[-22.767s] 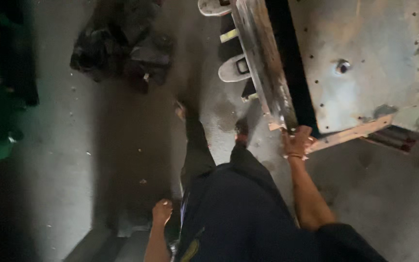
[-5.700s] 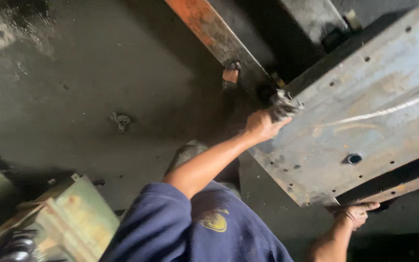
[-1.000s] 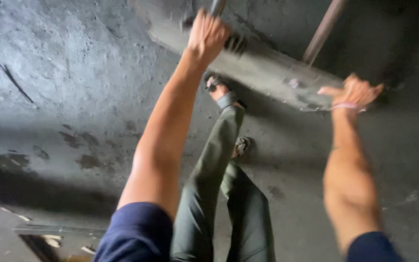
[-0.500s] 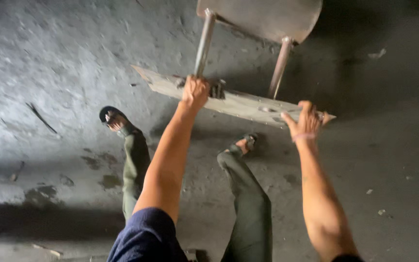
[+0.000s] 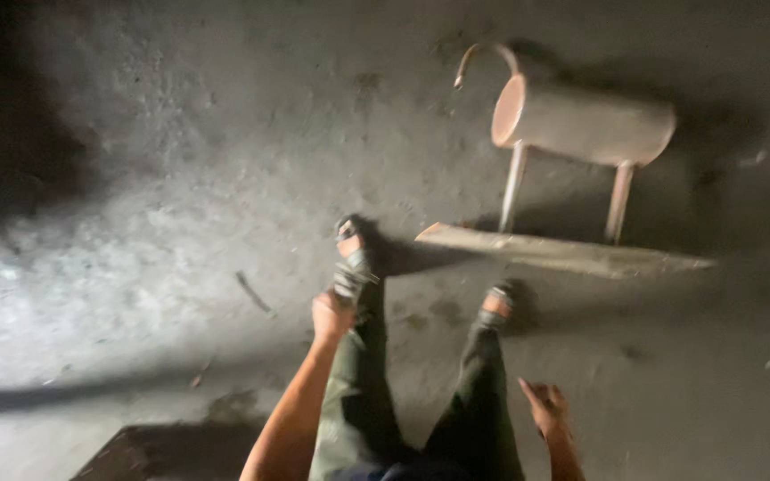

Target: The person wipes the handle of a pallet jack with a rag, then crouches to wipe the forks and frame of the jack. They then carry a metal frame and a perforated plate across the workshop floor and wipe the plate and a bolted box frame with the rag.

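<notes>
A metal piece lies on the concrete floor ahead of my feet: a long flat base plate (image 5: pixel 572 254), two thin upright legs (image 5: pixel 513 187), and a cylindrical drum (image 5: pixel 585 120) with a curved hook at its left end. My left hand (image 5: pixel 332 313) hangs by my left knee, fingers curled, holding nothing that I can see. My right hand (image 5: pixel 544 407) is low at the right, fingers loosely apart and empty. Both hands are well clear of the metal piece. My legs in dark green trousers and sandals stand between them.
The floor is rough, stained concrete, dark at the upper left. A dark flat slab (image 5: pixel 167 450) lies at the bottom left. A thin stick of debris (image 5: pixel 253 293) lies on the floor left of my foot.
Both hands have let go of the base plate and dropped back toward my legs. The metal piece now rests on the floor farther from me.
</notes>
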